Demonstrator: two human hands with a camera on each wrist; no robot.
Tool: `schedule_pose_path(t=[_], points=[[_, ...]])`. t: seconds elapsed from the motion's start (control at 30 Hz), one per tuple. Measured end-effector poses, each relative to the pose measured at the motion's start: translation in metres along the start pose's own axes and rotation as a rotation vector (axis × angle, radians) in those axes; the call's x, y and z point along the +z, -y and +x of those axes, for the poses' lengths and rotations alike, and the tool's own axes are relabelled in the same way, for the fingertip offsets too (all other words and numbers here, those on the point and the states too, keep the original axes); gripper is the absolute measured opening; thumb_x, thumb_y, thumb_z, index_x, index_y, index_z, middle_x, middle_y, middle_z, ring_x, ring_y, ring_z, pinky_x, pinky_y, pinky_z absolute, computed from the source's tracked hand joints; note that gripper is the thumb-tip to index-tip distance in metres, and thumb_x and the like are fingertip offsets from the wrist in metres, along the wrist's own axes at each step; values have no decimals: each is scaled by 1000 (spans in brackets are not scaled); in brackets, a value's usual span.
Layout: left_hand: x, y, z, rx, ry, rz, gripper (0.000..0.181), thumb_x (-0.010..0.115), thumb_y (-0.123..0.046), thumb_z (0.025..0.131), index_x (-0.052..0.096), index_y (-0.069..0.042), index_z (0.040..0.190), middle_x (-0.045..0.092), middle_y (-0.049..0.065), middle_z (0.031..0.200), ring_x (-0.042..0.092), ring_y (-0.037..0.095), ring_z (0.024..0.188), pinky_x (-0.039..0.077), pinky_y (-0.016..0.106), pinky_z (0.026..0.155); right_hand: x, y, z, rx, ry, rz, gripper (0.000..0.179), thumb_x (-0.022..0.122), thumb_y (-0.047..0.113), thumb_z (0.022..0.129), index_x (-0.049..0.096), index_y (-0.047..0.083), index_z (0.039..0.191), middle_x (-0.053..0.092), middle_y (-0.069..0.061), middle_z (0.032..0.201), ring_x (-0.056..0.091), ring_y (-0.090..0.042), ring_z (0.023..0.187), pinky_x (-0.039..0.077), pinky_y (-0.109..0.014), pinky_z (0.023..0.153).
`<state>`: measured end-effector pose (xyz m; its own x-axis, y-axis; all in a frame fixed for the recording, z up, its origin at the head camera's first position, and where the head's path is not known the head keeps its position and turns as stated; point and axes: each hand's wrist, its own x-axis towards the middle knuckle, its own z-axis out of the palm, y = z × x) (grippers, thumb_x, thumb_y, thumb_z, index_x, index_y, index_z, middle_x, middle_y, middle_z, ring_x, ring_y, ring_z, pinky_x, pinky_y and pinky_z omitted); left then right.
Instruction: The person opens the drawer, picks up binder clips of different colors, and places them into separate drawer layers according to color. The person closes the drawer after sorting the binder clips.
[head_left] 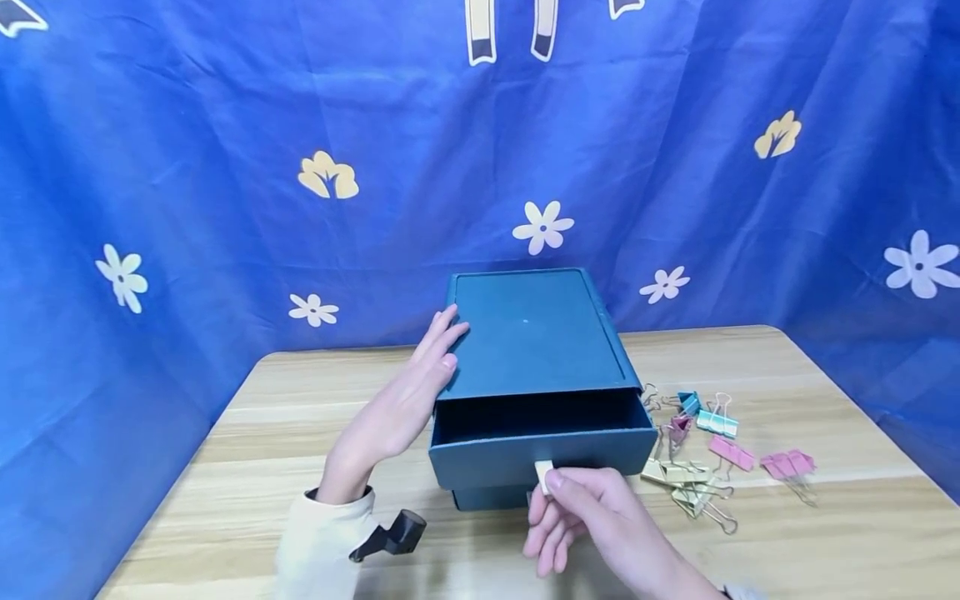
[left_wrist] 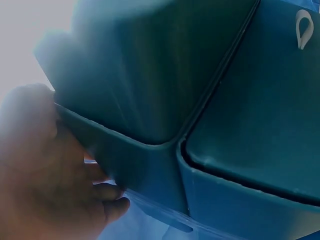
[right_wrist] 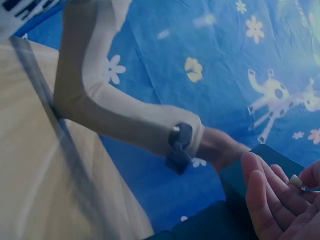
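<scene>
A dark teal drawer box (head_left: 532, 333) stands on the table, its upper drawer (head_left: 487, 460) pulled partway out, with a dark interior in the gap. My left hand (head_left: 401, 400) rests against the box's left side with its fingers stretched out; in the left wrist view the same hand (left_wrist: 55, 175) touches the box's edge. In front of the drawer, my right hand (head_left: 600, 512) pinches the cream pull tab (head_left: 543, 475) between thumb and finger. The right wrist view also shows this tab (right_wrist: 296, 181) in the fingers. Another loop tab (left_wrist: 304, 30) shows in the left wrist view.
Right of the box lie several loose binder clips: pink (head_left: 731, 452), light blue (head_left: 717, 422), dark teal (head_left: 689, 403) and yellow-green (head_left: 678, 473). A blue patterned curtain (head_left: 420, 233) hangs behind the wooden table (head_left: 300, 417). A black device (head_left: 405, 531) is strapped to the left wrist.
</scene>
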<state>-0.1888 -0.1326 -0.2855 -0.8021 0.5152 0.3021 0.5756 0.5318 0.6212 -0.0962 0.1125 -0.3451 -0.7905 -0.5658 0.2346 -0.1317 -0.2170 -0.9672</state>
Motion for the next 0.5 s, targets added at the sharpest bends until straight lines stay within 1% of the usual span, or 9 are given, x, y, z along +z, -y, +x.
schedule_pose_path(t=[0.03, 0.1, 0.17, 0.27, 0.3, 0.37, 0.43, 0.5], points=[[-1, 1, -1, -3, -3, -1, 54, 17, -35, 107, 21, -9, 154, -2, 3, 163, -6, 20, 149, 12, 53, 118, 2, -1, -1, -17, 19, 4, 42, 29, 13, 106, 55, -18, 95, 64, -35, 82, 70, -17, 65, 57, -38, 55], [-3, 2, -2, -6, -9, -5, 54, 17, -34, 107, 20, -8, 154, -2, 2, 163, -6, 20, 149, 12, 54, 118, 5, -3, -3, -18, 42, 13, 41, 29, 12, 106, 57, -17, 95, 64, -36, 83, 70, -16, 64, 57, -40, 55], [-5, 3, -3, -11, -16, 2, 54, 17, -34, 107, 19, -8, 154, -1, 2, 163, -5, 21, 149, 11, 55, 117, 7, -4, -7, -2, 59, 30, 42, 29, 12, 106, 57, -17, 95, 63, -37, 83, 69, -14, 64, 58, -39, 57], [-4, 3, -2, -14, -11, -7, 54, 18, -34, 107, 18, -9, 154, -1, 1, 163, -5, 20, 149, 12, 54, 117, 8, -4, -15, 37, 67, 85, 43, 30, 13, 106, 56, -19, 95, 61, -40, 84, 67, -7, 68, 58, -30, 61], [-3, 3, -1, -11, -9, -9, 54, 18, -34, 107, 18, -9, 154, -1, 1, 163, -5, 21, 149, 11, 54, 118, 8, -5, -17, 29, 73, 92, 43, 29, 12, 105, 55, -20, 95, 60, -41, 84, 67, -6, 69, 58, -28, 62], [-1, 2, 1, -3, -6, -11, 54, 19, -34, 107, 18, -8, 154, -1, 2, 163, -5, 21, 149, 10, 54, 118, 9, -6, -22, 40, 74, 114, 43, 30, 13, 105, 54, -21, 95, 59, -43, 85, 67, -5, 72, 57, -23, 66], [1, 2, 3, -5, -6, -12, 55, 20, -34, 107, 17, -8, 154, -1, 1, 163, -6, 20, 149, 10, 53, 118, 10, -7, -25, 40, 70, 108, 43, 30, 13, 105, 54, -21, 95, 59, -43, 85, 66, -5, 74, 57, -22, 68], [3, 2, 4, -7, -10, -3, 55, 21, -34, 107, 16, -7, 154, 0, 0, 163, -6, 20, 149, 10, 53, 118, 11, -8, -26, 31, 61, 82, 43, 30, 13, 105, 55, -20, 94, 59, -42, 84, 66, -4, 74, 57, -24, 68]])
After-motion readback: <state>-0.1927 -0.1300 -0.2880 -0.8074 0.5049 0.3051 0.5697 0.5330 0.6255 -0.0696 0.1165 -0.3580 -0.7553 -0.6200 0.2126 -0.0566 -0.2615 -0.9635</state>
